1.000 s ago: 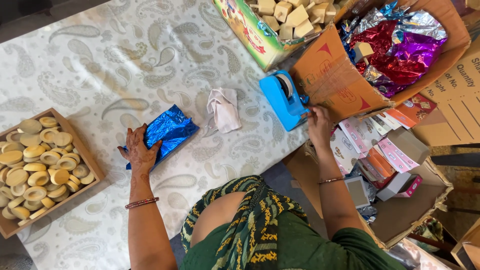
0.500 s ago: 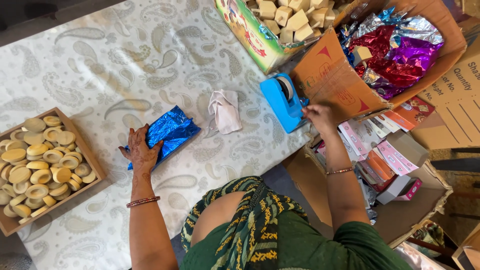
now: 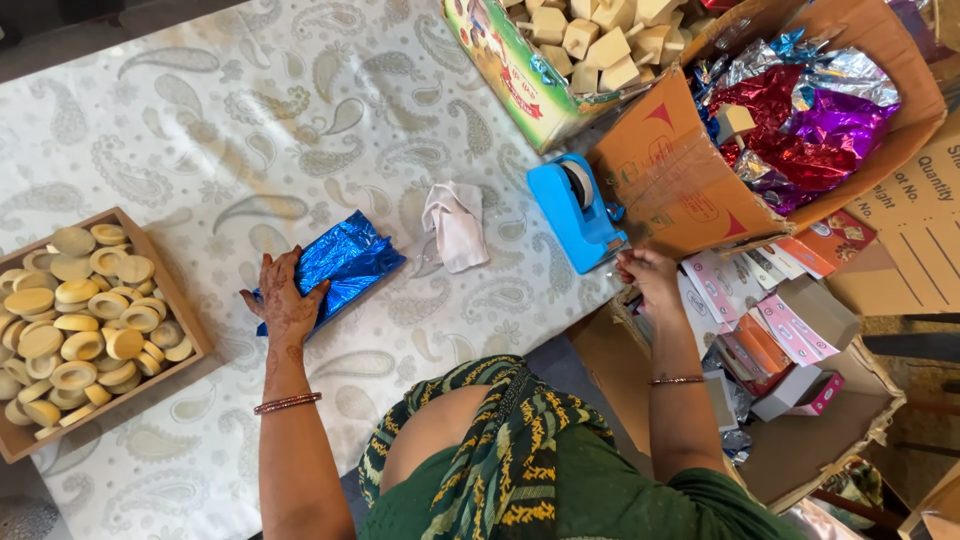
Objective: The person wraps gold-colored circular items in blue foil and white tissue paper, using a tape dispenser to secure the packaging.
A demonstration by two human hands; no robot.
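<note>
Near the front edge of the bench (image 3: 200, 130), a flat packet wrapped in shiny blue foil (image 3: 345, 265) lies on the paisley cloth, and the left hand (image 3: 285, 305) presses down on its near end with fingers spread, which pins the loose foil so it cannot spring open. The right hand (image 3: 645, 272) is at the mouth of the blue tape dispenser (image 3: 578, 212), fingertips pinched together as if on the tape's end; the strip itself is too thin to see. The dispenser stands just beside the bench's right edge, within that arm's reach of the packet. Between the two lies a crumpled white cloth (image 3: 455, 225). At the left, a wooden tray (image 3: 170, 290) holds round pale cakes, handy to the pinning hand. Beyond the dispenser, a cardboard box (image 3: 665, 175) holds foil sheets in red, purple and silver, and a green carton (image 3: 510, 75) holds pale blocks.
</note>
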